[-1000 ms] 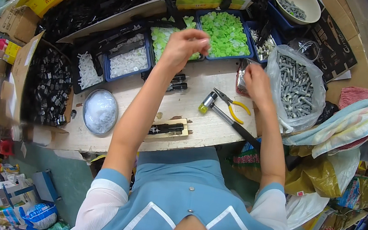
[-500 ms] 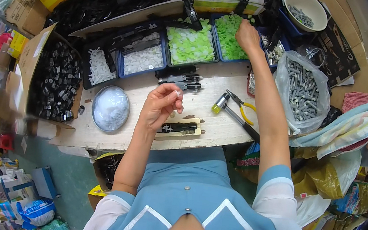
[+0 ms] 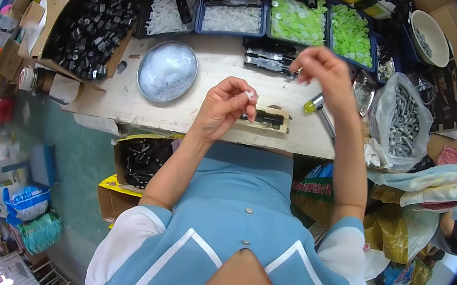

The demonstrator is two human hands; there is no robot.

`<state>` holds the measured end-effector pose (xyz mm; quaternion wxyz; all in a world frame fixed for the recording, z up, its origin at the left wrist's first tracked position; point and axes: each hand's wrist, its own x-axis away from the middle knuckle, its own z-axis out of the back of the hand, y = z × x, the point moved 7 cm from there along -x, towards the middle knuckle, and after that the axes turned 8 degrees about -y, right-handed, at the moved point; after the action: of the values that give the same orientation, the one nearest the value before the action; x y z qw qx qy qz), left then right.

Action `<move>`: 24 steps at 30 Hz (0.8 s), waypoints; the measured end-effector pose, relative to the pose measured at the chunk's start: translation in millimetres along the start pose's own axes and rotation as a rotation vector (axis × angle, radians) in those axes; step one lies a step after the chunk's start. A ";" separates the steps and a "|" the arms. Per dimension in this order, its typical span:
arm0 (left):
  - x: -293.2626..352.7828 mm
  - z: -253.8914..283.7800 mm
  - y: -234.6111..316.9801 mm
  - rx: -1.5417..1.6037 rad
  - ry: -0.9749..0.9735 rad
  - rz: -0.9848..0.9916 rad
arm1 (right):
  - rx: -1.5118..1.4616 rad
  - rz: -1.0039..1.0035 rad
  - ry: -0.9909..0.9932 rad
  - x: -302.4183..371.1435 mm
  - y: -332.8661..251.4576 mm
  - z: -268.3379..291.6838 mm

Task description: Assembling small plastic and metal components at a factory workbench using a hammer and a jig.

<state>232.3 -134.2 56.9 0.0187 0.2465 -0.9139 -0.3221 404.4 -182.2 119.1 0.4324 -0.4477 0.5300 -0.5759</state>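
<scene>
My left hand [image 3: 226,109] is over the front of the workbench, thumb and fingers pinching a small white plastic piece [image 3: 249,95]. Partly behind those fingertips lies a long black part [image 3: 268,119] in a pale wooden holder [image 3: 285,115]. My right hand [image 3: 329,78] is farther right above the bench, its fingers smeared by motion, so anything in them cannot be made out. Nearest to it are several black assemblies [image 3: 268,62] on the bench and a hammer [image 3: 314,103] with a yellowish face, partly covered by my right forearm.
Along the back stand bins of white sticks [image 3: 165,14], white pieces [image 3: 230,19], pale green discs [image 3: 296,22] and bright green discs [image 3: 349,34]. At left are a round dish [image 3: 163,100] and black pieces [image 3: 97,24] in a carton. Metal pins [image 3: 408,117] fill a bag at right.
My right hand has come out of the bright green disc bin, back toward me over the bench. My left hand still pinches the white piece. The view has shifted, tilting down and leftward.
</scene>
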 end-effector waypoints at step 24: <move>26.0 7.9 11.6 -0.275 0.104 -0.152 | -0.133 0.041 -0.039 31.0 30.9 -95.9</move>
<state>202.9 -133.9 54.3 0.0749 0.3263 -0.8377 -0.4315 304.7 -192.9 86.5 0.4237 -0.4755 0.5677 -0.5217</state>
